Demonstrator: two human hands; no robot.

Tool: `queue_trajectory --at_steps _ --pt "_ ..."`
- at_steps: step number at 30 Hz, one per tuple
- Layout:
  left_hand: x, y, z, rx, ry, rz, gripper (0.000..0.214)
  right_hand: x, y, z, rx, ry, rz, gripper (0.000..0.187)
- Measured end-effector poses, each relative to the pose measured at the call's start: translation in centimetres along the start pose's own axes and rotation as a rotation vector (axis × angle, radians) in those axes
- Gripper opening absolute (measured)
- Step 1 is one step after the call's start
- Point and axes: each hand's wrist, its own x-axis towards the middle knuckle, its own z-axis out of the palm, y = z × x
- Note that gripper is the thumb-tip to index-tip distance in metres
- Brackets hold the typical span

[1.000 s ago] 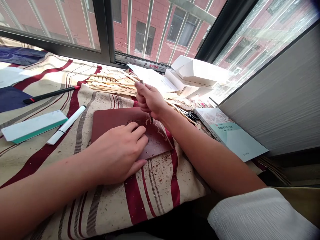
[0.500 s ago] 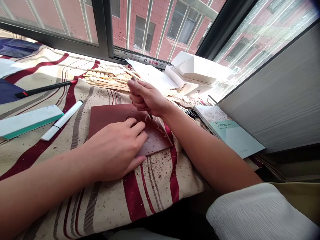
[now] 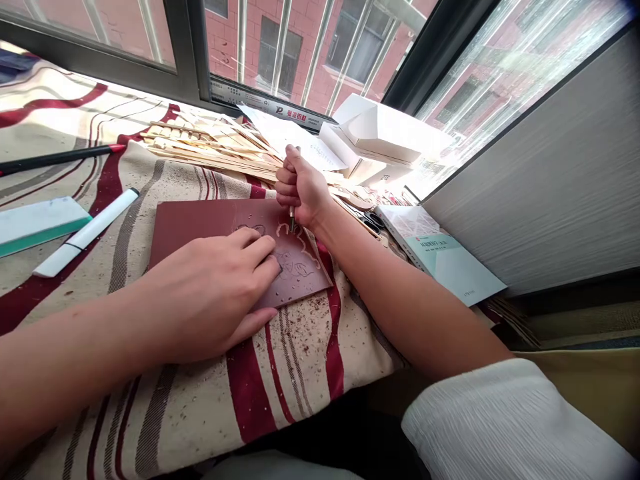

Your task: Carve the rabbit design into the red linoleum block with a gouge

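Observation:
A reddish-brown carving board [image 3: 193, 223] lies on the striped cloth [image 3: 175, 427], with line drawings and pale carved curves near its right end. My left hand [image 3: 225, 287] rests on it, fingers slightly bent and spread, thumb apart past the near edge. My right hand [image 3: 303, 190] is wrapped round the handle of a carving tool [image 3: 291, 221], held upright like a stick. Its metal end points down at the pale carved lines; most of the handle is hidden in the fist. Brown crumbs are scattered over the board and the cloth in front.
Thin wooden strips [image 3: 215, 147] are piled behind the board, beside papers and a white box [image 3: 390, 137] at the window. Scissors [image 3: 373, 221] and a book [image 3: 445, 257] lie to the right. On the left are a white marker [image 3: 87, 232], a black pen [image 3: 60, 159] and a white-and-green block [image 3: 43, 223].
My right hand has moved right relative to the board, and its fist is turned more upright round the tool. The left hand keeps its place on the board. The whole view has shifted slightly.

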Motion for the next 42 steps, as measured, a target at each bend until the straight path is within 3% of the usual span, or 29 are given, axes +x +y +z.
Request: queue_trajectory --at_steps 3,7,9,13,15,16,18,20,22,26,31,33,38,40,42 --pt "0.0 0.1 -0.5 0.008 -0.039 -0.01 0.037 -0.2 -0.5 0.0 0.018 -0.207 0.045 0.052" --pt "0.2 0.4 -1.1 0.015 -0.059 -0.022 0.035 -0.1 -0.6 0.2 0.008 -0.264 0.076 0.054" --pt "0.2 0.5 -1.1 0.02 -0.064 -0.03 0.034 0.0 -0.4 0.4 -0.002 -0.18 0.071 0.053" --pt "0.1 0.3 -0.7 0.029 -0.049 -0.022 0.034 -0.1 0.0 1.0 -0.019 0.22 0.022 0.05" --pt "0.0 0.2 -0.4 0.029 -0.016 -0.007 0.036 -0.4 0.1 1.4 -0.047 0.337 -0.076 0.048" --pt "0.0 0.2 -0.4 0.028 -0.006 -0.003 0.036 -0.6 0.1 1.6 -0.073 0.322 -0.134 0.046" --pt "0.0 0.2 -0.4 0.021 -0.008 -0.005 0.037 -1.1 0.0 1.7 -0.128 0.157 -0.198 0.045" --pt "0.0 0.2 -0.6 0.018 -0.034 -0.012 0.036 -1.5 -0.3 1.3 -0.133 -0.072 -0.175 0.047" --pt "0.1 0.3 -0.7 0.023 -0.047 -0.018 0.036 -1.6 -0.5 0.6 -0.065 -0.191 -0.122 0.05" --pt "0.1 0.0 -0.2 0.023 -0.001 -0.004 0.039 -1.1 -0.8 -0.6 0.071 -0.198 -0.026 0.051" --pt "-0.3 -0.3 0.5 0.014 0.031 0.012 0.039 -0.5 -0.6 -0.6 0.13 -0.22 0.028 0.052" --pt "-0.4 -0.3 0.5 0.014 0.032 0.007 0.038 -0.5 -0.5 -0.2 0.126 -0.153 0.04 0.053" --pt "-0.3 -0.2 0.2 0.012 0.009 0.002 0.039 -0.7 -0.2 0.4 0.09 0.156 -0.003 0.056" --pt "-0.2 -0.2 0.1 0.012 0.001 -0.004 0.039 -0.8 -0.2 0.3 0.094 0.131 -0.025 0.055" --pt "-0.1 -0.1 -0.1 0.011 -0.002 -0.001 0.039 -1.0 -0.3 0.0 0.109 0.016 -0.028 0.053"
